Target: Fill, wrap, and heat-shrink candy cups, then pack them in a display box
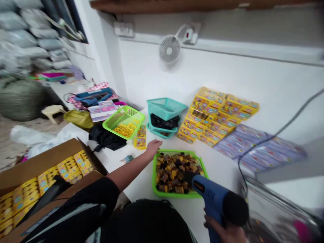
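The fingers (212, 221) of the right hand (229, 233) are wrapped around the handle of a blue heat gun (212, 194), while those of the left hand (153, 147), blurred, look loosely bunched by the far left corner of a lime-green tray (162, 194); whether they pinch anything I cannot tell. The gun's dark nozzle reaches over the tray's right side, towards a heap of small brown-and-yellow pieces (174, 172); I cannot tell whether it touches them. To my eye, good work here calls for a steady wrist, a nozzle clear of pieces and plastic rim, an even sweep, and left fingers well out of its line. Behind the tray, turquoise baskets (165, 101) stand stacked, a black plastic bag (164, 122) between them. To their left, another lime-green basket (107, 122), tilted, holds bright yellow pieces (126, 129). Nearest the person's left arm, an open cardboard box (58, 150) is packed with rows of yellow packs (68, 167).
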`<action>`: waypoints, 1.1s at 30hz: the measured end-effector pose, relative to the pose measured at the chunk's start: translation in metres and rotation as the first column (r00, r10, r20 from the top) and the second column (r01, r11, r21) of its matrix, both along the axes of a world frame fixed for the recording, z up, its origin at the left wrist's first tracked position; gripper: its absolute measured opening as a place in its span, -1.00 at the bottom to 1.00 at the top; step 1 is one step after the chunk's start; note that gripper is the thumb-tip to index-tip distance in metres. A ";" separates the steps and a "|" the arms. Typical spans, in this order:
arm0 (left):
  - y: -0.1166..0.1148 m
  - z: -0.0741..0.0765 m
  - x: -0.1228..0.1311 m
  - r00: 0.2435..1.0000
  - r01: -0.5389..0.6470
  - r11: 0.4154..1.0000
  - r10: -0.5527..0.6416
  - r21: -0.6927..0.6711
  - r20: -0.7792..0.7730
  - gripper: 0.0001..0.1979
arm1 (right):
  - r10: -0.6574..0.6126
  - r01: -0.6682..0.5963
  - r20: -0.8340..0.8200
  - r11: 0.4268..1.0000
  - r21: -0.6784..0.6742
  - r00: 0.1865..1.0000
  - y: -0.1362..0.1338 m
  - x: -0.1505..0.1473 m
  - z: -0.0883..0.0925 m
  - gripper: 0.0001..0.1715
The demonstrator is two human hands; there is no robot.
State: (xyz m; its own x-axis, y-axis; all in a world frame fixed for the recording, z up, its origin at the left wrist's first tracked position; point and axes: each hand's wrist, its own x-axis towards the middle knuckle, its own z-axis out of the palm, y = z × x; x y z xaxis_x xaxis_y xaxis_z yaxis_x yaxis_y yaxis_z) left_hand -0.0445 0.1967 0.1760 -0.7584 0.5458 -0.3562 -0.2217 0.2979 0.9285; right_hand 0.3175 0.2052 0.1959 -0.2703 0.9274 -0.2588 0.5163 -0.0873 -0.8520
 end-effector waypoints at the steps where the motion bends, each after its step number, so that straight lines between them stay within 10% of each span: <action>1: -0.017 -0.019 0.011 1.000 0.020 0.998 -0.021 -0.066 -0.013 -0.74 | -0.013 0.014 0.060 1.000 -0.016 0.998 0.000 0.004 0.002 -0.52; 7: -0.110 -0.106 0.066 0.981 0.191 0.930 -0.187 -0.314 0.041 -0.62 | 0.092 -0.091 0.008 0.990 -0.105 0.996 -0.002 0.000 0.001 -0.52; 12: -0.141 -0.145 0.074 0.962 0.261 0.883 -0.271 -0.391 0.029 -0.60 | 0.256 -0.281 -0.166 0.948 -0.153 0.952 0.001 -0.032 0.003 -0.67; 18: -0.160 -0.178 0.067 0.956 0.271 0.836 -0.293 -0.478 0.029 -0.71 | 0.079 -0.083 0.048 0.994 0.078 0.996 0.023 -0.036 0.010 -0.65; 25: -0.155 -0.179 0.071 0.960 0.273 0.844 -0.269 -0.462 0.076 -0.65 | 0.117 -0.127 -0.097 0.987 -0.101 0.988 0.010 0.000 0.008 -0.52; 33: -0.115 -0.133 0.070 0.953 0.303 0.914 -0.296 -0.269 0.069 -0.35 | 0.006 -0.006 -0.004 0.995 -0.099 1.000 -0.005 0.042 -0.003 -0.47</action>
State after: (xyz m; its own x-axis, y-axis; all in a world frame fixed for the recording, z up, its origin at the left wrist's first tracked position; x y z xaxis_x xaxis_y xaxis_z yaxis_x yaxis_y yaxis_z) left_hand 0.0251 0.0818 0.0434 -0.5631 0.6245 -0.5412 -0.1056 0.5951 0.7967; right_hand 0.3594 0.2004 0.1933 -0.2771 0.8956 -0.3481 0.5137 -0.1681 -0.8413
